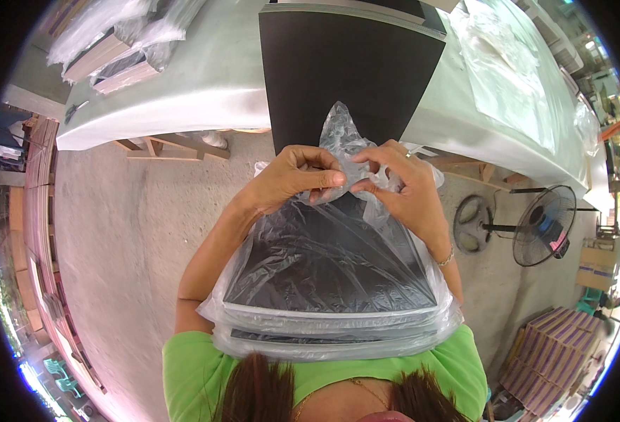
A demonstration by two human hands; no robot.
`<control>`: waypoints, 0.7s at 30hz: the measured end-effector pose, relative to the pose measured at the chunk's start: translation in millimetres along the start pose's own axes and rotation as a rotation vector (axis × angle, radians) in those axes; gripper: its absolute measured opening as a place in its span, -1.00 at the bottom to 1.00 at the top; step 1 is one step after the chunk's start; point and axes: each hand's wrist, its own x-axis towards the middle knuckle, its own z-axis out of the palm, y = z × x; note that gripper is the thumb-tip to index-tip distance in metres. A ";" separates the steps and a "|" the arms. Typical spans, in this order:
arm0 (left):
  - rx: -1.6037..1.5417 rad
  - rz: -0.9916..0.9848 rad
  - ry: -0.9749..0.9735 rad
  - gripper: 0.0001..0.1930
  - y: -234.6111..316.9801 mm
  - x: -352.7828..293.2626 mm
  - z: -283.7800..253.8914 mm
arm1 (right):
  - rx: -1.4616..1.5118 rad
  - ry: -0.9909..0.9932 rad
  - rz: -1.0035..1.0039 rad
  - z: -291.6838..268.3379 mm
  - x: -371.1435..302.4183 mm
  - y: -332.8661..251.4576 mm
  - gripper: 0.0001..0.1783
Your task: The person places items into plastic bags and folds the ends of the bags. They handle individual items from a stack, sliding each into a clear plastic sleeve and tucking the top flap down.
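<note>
A flat black board [324, 264] rests against my front inside a clear plastic bag [338, 323], its pale edge toward my chest. The bag's crumpled top [339, 130] stands up between my hands. My left hand [299, 176] pinches this film between thumb and fingers. On the other side, my right hand [405, 184] has its thumb and fingers curled round the film. Just beyond both hands, a large black panel [345, 74] lies at the table's edge, with more boards stacked at its far end.
A pale-covered table [225, 105] stretches across the far side. Plastic-wrapped boards [123, 60] lie at its left, near scissors [76, 111]. Loose clear plastic sheets [503, 70] cover its right part. A black fan [545, 225] stands on the floor at right, beyond a striped covered box [549, 359].
</note>
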 end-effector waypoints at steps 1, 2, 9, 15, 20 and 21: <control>0.001 -0.006 0.009 -0.74 1.3 -0.5 1.7 | 0.008 0.026 -0.066 3.9 1.6 -0.2 -0.71; 0.003 -0.013 0.016 -0.74 3.3 -0.8 4.5 | 0.016 0.055 -0.131 9.3 2.9 1.0 -0.70; -0.067 0.005 -0.084 -0.71 -0.4 0.5 4.5 | -0.053 0.144 -0.304 22.3 3.8 16.2 -0.68; -0.164 0.007 -0.086 -0.63 -5.9 1.7 0.3 | 0.182 0.121 -0.304 24.9 5.7 20.7 -0.78; -0.182 -0.001 -0.070 -0.61 -11.4 0.7 -1.4 | 0.157 0.091 -0.267 23.1 10.2 16.3 -0.79; -0.167 -0.008 -0.063 -0.61 -11.5 0.3 -0.2 | 0.150 0.086 -0.255 24.4 10.4 15.7 -0.78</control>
